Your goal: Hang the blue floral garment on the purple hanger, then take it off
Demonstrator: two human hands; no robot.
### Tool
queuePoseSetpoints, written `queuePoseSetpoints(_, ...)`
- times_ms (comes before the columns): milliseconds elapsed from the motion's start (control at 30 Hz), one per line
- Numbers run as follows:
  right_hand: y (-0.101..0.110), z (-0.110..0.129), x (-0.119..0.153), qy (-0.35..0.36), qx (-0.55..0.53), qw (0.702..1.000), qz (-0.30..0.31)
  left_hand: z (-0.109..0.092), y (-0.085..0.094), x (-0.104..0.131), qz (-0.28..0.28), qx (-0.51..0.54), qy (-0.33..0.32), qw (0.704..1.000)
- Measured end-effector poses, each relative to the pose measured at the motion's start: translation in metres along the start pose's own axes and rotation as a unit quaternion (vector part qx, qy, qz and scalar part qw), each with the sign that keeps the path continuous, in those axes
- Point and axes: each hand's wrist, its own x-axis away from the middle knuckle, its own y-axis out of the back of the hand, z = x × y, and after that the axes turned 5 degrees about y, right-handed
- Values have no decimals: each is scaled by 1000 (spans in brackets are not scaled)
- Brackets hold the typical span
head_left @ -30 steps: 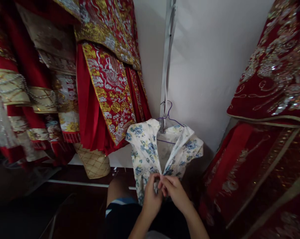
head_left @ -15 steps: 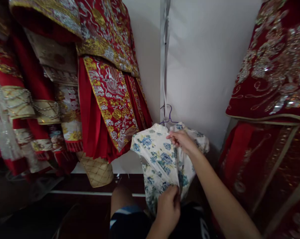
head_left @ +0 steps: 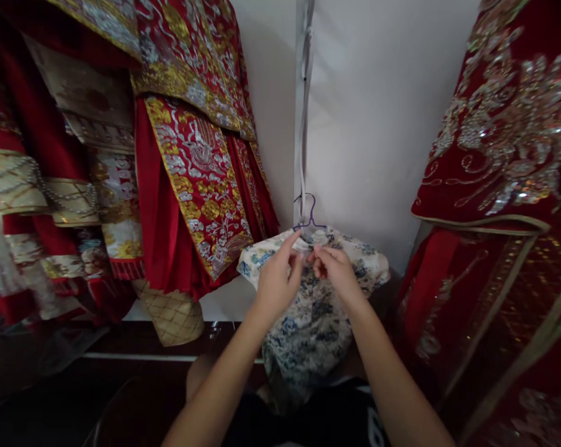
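A white floral shirt (head_left: 308, 316) with blue flowers hangs in front of me on a thin purple hanger (head_left: 312, 220). Over the upper front, just below the collar, is my left hand (head_left: 278, 279), its index finger stretched upward and the thumb apart from it. Close to its right, my right hand (head_left: 332, 268) has its fingers pinched at the shirt's front edge near the neck. The fingers cover most of the neckline, and the lower part of the shirt is blurred.
Red embroidered garments with gold and silver hang on the left (head_left: 197, 155). Dark red beaded garments (head_left: 508, 143) hang close on the right. A white pole (head_left: 303, 124) rises along the wall behind the hanger. A pale rail (head_left: 141, 357) runs low on the left.
My left hand has let go of the shirt's lower front and risen to the collar beside my right hand. The right hand has stayed near the neck. The view has shifted slightly.
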Motion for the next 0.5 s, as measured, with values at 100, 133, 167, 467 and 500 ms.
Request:
queuePoseSetpoints(100,-3,-7,0,20,-19,1000,-1,3,3,-37,89,-77,-67,991)
queuePoseSetpoints(133,-4,-13,0,28,-22,999,-5,5,2,-42,105,-96,-81,986)
queuePoseSetpoints(167,-5,-20,-1,37,-24,999,-14,7,0,-44,112,-108,-88,984)
queuePoseSetpoints(467,-11,-119,47,-36,7,995,-97,31,39,-49,-173,143,44,973)
queuePoseSetpoints(500,-10,-122,54,-45,0,995,-87,44,48,-50,-218,199,70,953)
